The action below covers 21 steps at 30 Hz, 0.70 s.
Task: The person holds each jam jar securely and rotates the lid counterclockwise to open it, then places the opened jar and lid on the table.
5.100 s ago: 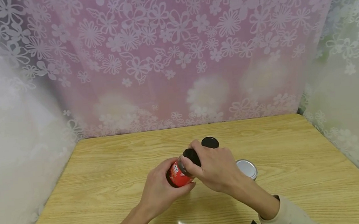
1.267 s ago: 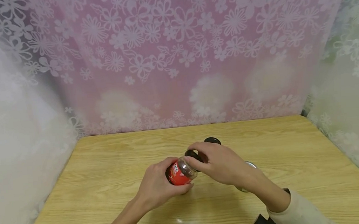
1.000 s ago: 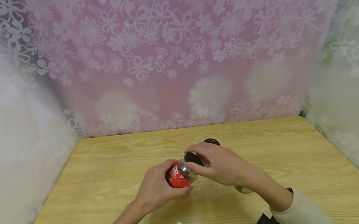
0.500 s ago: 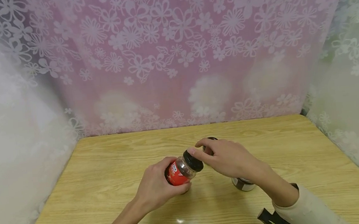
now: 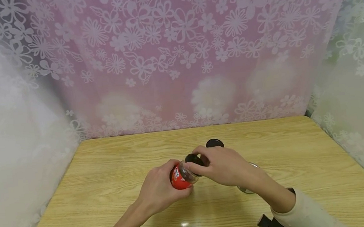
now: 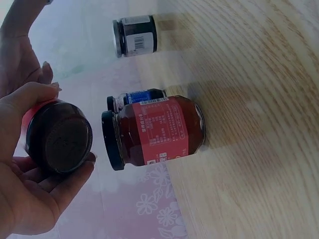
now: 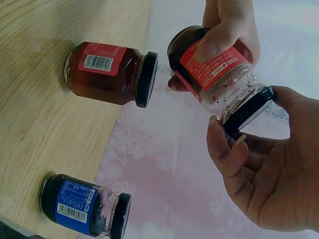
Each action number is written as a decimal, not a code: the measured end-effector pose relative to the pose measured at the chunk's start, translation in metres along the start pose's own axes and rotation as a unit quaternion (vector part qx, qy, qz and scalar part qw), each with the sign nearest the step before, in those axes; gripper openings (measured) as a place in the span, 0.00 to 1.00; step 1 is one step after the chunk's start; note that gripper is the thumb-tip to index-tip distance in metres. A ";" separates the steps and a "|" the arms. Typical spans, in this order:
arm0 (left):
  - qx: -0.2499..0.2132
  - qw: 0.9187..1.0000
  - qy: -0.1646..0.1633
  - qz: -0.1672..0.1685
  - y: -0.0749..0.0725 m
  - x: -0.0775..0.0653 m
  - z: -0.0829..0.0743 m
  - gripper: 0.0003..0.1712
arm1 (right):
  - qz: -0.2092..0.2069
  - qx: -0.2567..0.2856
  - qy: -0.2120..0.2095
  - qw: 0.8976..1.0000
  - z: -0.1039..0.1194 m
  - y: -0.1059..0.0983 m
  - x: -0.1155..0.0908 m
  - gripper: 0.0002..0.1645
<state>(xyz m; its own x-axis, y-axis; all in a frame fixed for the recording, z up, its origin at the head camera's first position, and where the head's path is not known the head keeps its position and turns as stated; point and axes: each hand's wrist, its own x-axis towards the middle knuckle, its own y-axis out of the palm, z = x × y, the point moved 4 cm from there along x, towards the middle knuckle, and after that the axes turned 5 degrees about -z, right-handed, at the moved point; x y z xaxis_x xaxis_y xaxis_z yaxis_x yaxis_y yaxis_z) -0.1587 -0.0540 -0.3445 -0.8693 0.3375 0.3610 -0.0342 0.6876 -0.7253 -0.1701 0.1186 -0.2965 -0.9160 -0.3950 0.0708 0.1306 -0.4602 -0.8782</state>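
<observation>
The left hand (image 5: 157,192) grips a red-labelled jar (image 7: 222,82), print (image 7: 215,73) illegible; the right hand (image 5: 223,165) pinches its black lid (image 7: 247,108).

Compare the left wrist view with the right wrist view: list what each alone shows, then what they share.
Only the left wrist view shows the white-labelled jar on the table and the underside of the held jar. Only the right wrist view shows that jar's black lid, pinched by the right hand. Both show the left hand gripping the jar, the right hand, the blue-labelled jar and the standing amber jar.
</observation>
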 end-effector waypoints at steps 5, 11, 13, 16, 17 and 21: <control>0.001 1.000 0.005 0.013 0.001 0.000 -0.001 0.27 | 0.018 0.009 -0.055 0.998 -0.002 0.001 0.000 0.30; -0.014 1.000 0.005 0.027 0.003 0.000 0.001 0.27 | 0.032 -0.016 -0.072 0.997 -0.003 0.000 -0.001 0.38; -0.017 0.999 0.007 0.027 0.003 0.000 0.002 0.28 | 0.030 -0.027 -0.056 0.998 -0.005 -0.001 -0.002 0.42; -0.014 1.000 0.010 0.022 0.002 0.001 0.002 0.29 | 0.012 -0.023 -0.028 0.999 -0.005 -0.004 -0.002 0.44; -0.012 1.000 0.011 0.019 0.001 0.001 0.002 0.30 | 0.004 -0.017 -0.022 1.000 -0.005 -0.005 -0.003 0.43; -0.004 1.000 0.010 0.014 0.000 0.002 0.000 0.29 | -0.013 -0.019 -0.004 1.000 -0.001 -0.007 -0.003 0.41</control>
<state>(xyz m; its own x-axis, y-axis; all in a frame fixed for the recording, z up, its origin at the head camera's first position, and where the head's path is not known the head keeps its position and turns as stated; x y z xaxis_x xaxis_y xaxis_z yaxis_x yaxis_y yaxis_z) -0.1601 -0.0538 -0.3437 -0.8598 0.3694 0.3524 -0.0057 0.6832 -0.7302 -0.1690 0.1239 -0.2906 -0.9158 -0.3899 0.0966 0.0931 -0.4399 -0.8932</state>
